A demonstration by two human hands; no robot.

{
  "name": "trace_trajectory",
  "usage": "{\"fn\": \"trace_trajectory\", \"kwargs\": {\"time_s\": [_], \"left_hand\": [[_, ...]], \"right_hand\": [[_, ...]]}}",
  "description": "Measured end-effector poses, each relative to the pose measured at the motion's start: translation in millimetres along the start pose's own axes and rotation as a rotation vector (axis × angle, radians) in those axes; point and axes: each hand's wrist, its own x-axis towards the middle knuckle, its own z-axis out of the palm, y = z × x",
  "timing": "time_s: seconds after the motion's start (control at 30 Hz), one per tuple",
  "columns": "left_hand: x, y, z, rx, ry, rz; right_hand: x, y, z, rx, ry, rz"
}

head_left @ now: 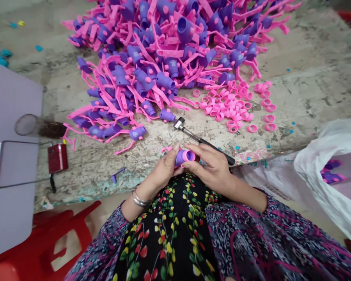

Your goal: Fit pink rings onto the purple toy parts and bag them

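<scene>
Low at the table's front edge, my left hand (164, 167) is closed around a purple plastic nozzle-like piece (179, 157) with pink parts. A pink ring (189, 155) sits around its open end, which faces right. The fingers and thumb of my right hand (212, 166) are curled at that ringed end, touching it. Just beyond my hands lies a hammer (193, 136) with a metal head and black handle. A heap of loose pink rings (226, 103) is spread behind the hammer.
A large pile of purple pieces with pink arms (163, 58) covers the back. On the left are a glass jar (39, 127), a dark red box (57, 158) and a red stool (58, 234). A white plastic bag (312, 171) holding purple pieces stands at right.
</scene>
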Motion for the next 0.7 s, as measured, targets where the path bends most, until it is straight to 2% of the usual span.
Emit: {"fn": "trace_trajectory", "kwargs": {"time_s": [0.33,0.53,0.7], "left_hand": [[-4,7,1.8,0.02,0.025,-0.097],[-9,12,-1.3,0.147,0.042,-0.099],[-9,15,-0.5,0.157,0.056,-0.128]], "right_hand": [[-1,1,-4,0.089,-0.045,0.094],[-1,-1,-5,0.133,-0.028,0.104],[-1,-1,-3,0.123,-0.008,0.131]]}}
